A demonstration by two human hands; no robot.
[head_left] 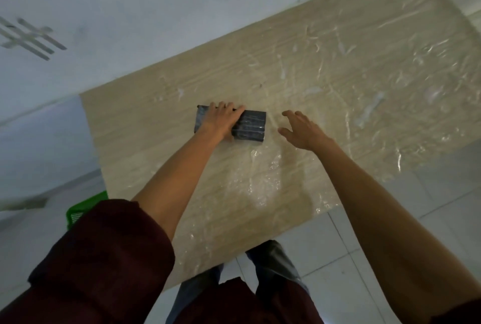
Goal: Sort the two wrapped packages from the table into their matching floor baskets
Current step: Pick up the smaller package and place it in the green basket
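One dark wrapped package is seen lying flat on the table, left of centre and well clear of every edge. The left hand is laid over its left half, fingers curled over the far edge, apparently to secure a lift. The right hand is held spread and empty just right of the package, not touching it, probably to steady the other end. No second package is visible. A green basket is partly seen on the floor below the table's near-left corner; ample bare table remains to the right.

Dark package — green basket (striped)
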